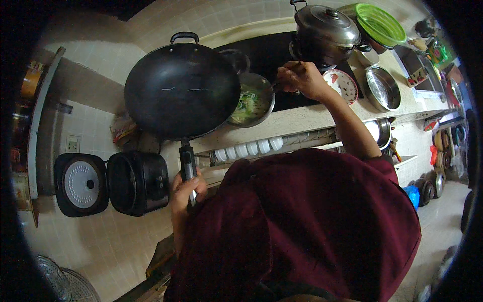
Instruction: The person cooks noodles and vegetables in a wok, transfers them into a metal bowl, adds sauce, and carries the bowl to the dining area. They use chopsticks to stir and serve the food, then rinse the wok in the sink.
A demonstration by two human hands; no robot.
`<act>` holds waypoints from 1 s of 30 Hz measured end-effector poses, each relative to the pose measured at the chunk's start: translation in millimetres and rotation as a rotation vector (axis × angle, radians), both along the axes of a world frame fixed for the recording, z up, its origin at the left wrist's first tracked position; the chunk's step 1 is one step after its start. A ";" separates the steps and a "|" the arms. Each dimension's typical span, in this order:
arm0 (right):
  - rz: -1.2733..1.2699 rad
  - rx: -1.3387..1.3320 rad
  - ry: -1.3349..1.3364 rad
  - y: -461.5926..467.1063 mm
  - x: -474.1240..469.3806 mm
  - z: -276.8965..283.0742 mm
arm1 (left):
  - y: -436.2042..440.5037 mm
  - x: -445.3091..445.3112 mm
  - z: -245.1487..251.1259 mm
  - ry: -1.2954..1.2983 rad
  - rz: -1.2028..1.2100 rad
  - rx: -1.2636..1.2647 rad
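Note:
My left hand grips the long black handle of a dark wok, whose small loop handle points to the far side. Partly behind the wok's right edge sits a round metal bowl holding green leafy pieces in liquid. The wok hides the bowl's left part. My right hand is closed on a dark, thin utensil at the bowl's right rim; its kind and its far end are not clear. A patterned plate lies to the right of that hand.
A lidded metal pot stands on the black cooktop. Farther right are a green plastic colander, a steel basin and a sink. At left, a rice cooker has its lid raised. White cups line a rack below the counter.

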State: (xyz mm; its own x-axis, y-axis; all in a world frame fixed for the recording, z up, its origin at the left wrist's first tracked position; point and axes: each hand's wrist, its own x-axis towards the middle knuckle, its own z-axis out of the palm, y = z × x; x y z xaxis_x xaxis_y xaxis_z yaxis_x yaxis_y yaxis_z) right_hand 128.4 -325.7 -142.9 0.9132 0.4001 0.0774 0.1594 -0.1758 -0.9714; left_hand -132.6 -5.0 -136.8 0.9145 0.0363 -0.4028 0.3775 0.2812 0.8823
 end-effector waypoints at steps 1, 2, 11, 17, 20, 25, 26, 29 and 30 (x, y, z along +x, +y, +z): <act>-0.028 0.040 -0.012 -2.8 0.4 -8.0 | 3.9 3.6 -0.3 0.004 -0.023 -0.059; -0.051 0.044 0.045 -5.1 0.9 -16.3 | 7.8 8.4 -0.5 0.001 -0.056 -0.133; -0.240 0.295 0.316 27.1 -3.8 -114.2 | 41.0 87.2 -18.5 0.075 -0.167 -0.590; -0.506 0.767 0.486 31.8 2.1 -158.2 | 54.5 141.3 -37.0 0.023 -0.311 -0.646; -0.569 0.912 0.571 33.0 4.1 -154.6 | 60.5 163.5 -44.7 0.000 -0.357 -0.680; -0.482 0.639 0.359 48.0 11.4 -126.7 | 67.9 189.8 -56.6 0.035 -0.364 -0.825; -0.421 0.536 0.346 53.7 14.5 -119.8 | 69.5 193.6 -59.2 0.041 -0.352 -0.842; -0.214 0.248 0.144 76.0 19.6 -99.0 | 75.8 205.6 -69.5 0.031 -0.425 -0.892; -0.161 -0.030 0.111 83.6 21.9 -90.3 | 78.5 208.1 -74.2 0.032 -0.426 -0.888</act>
